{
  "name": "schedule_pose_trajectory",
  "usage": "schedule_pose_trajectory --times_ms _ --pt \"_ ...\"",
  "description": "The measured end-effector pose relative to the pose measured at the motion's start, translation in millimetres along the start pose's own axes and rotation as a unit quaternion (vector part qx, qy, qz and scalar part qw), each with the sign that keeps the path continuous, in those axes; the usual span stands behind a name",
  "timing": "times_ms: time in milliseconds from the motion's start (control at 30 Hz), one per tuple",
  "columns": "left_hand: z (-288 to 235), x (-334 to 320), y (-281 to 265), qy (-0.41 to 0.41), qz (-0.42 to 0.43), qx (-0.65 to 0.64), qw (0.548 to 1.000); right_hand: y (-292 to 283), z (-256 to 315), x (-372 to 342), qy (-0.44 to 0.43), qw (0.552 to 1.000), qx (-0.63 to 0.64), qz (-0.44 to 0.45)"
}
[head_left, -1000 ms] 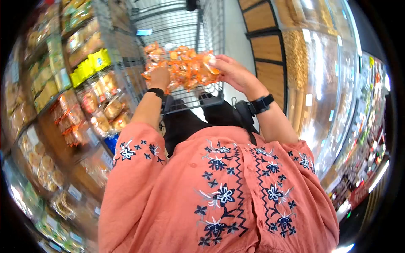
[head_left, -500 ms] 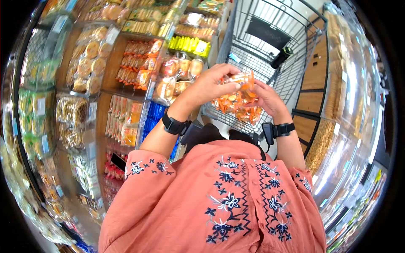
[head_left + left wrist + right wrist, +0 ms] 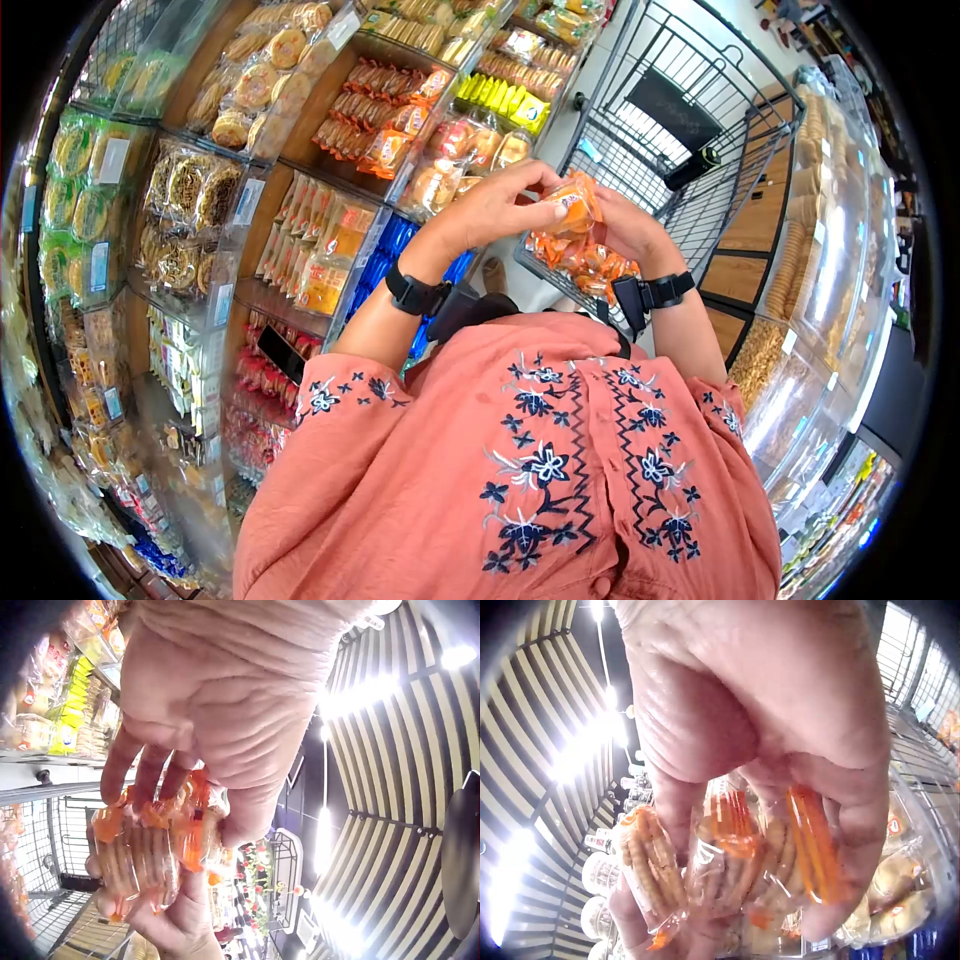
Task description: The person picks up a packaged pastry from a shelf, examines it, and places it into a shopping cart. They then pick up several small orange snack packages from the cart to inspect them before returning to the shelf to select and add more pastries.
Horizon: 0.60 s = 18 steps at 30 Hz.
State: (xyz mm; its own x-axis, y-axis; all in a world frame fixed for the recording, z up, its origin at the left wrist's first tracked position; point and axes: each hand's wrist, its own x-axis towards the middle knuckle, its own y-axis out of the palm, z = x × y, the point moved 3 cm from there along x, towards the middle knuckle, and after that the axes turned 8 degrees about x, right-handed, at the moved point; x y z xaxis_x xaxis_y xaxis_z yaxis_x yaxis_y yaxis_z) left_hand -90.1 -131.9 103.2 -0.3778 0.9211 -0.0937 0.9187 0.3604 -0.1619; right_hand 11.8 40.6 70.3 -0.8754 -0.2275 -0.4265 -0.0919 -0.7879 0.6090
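Between both hands, above the near end of the shopping cart (image 3: 745,215), is a small bunch of clear and orange biscuit packets (image 3: 578,203). My left hand (image 3: 500,208) pinches the bunch from the left, thumb across its near face. From the other side my right hand (image 3: 638,228) grips it with bent fingers. In the left wrist view, stacked round biscuits show through the wrapper of a biscuit packet (image 3: 139,859). The right wrist view has several packets side by side, one biscuit packet (image 3: 649,862) near the thumb. More orange packets (image 3: 590,265) lie just below the hands in the cart.
Shelves on the left carry bagged biscuits and cakes, including similar orange packets (image 3: 385,110) and yellow packs (image 3: 505,100). A dark phone (image 3: 281,352) lies on a lower shelf by the left sleeve. Clear bins (image 3: 800,270) line the right side. A dark bottle (image 3: 692,168) is in the cart.
The view has swung left, bringing more shelves in. Both hands were apart over the packet pile in the cart; now they are together, holding a bunch raised nearer the camera.
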Motion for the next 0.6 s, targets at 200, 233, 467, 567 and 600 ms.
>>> schedule_pose_trajectory --times_ms 200,233,467,567,600 --pt "13 -11 -4 -0.020 -0.104 0.025 0.994 -14 -3 19 -0.026 0.998 0.064 0.005" --pt "13 -11 -5 -0.019 -0.126 0.027 0.992 -12 -4 22 -0.037 0.997 0.073 0.004" --pt "30 -4 -18 -0.055 -0.262 -0.081 0.960 4 0 32 -0.086 0.986 0.139 -0.020" --pt "20 -1 -17 -0.067 -0.286 -0.144 0.945 8 4 38 -0.093 0.989 0.101 -0.059" --pt "20 0 -17 -0.068 -0.295 -0.151 0.941 12 3 41 -0.099 0.988 0.095 -0.077"
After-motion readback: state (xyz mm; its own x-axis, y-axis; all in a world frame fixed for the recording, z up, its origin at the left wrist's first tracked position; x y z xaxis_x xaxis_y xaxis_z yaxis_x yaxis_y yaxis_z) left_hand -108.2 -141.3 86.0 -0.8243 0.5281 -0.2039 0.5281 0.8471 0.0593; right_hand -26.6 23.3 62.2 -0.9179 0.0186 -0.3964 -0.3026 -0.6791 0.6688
